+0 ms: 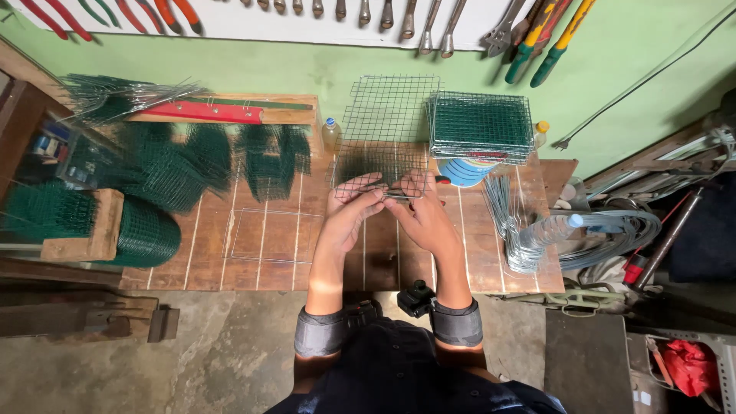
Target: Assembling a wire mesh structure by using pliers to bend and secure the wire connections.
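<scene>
Both forearms are reaching fwd over the workbench [230, 268], wrists w/ grey bands, hands close together. Left hand [351, 212] is pinching the near edge of a wire mesh panel [376, 165], fingers curled on it. Right hand [420, 215] is gripping pliers [410, 193] w/ red handle, tip meeting the mesh just beside the left fingers. Panel is lying flat right ahead of the hands. Stack of mesh panels [481, 126] is sitting beyond the right hand; wire bundle [510, 222] and plastic bottle [548, 228] are lying to its right near the bench edge. Open boards are showing left of the left hand.
</scene>
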